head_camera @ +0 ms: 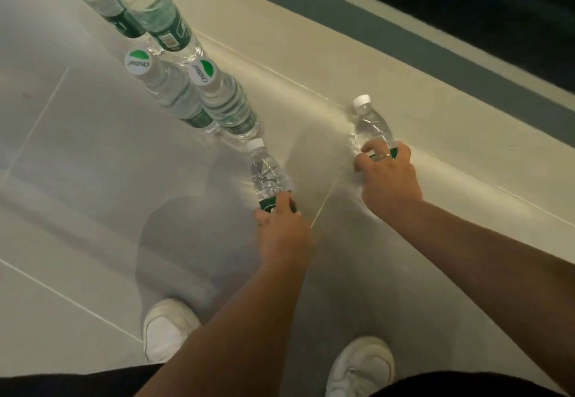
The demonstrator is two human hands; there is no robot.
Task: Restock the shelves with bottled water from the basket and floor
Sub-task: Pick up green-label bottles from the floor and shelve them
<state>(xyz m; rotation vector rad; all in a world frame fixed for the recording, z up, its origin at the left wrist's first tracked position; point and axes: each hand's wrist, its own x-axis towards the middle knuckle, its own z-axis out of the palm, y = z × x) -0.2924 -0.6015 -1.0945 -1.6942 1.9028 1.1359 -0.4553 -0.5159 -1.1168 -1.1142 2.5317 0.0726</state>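
Observation:
I look straight down at a pale tiled floor. My left hand (pixel 281 228) grips a small clear water bottle (pixel 267 172) with a white cap and green label around its lower body. My right hand (pixel 387 175) grips a second small bottle (pixel 371 123) of the same kind, further right, near the pale base strip. Two larger bottles (pixel 174 91) (pixel 225 101) with green-and-white caps stand on the floor just left of and beyond the left-hand bottle. Two more large bottles (pixel 149 1) rise at the top left.
A pale base strip (pixel 342 42) with a grey band (pixel 435 51) above it runs diagonally across the upper right, dark beyond it. My white shoes (pixel 168 328) (pixel 362 368) stand on the tiles at the bottom.

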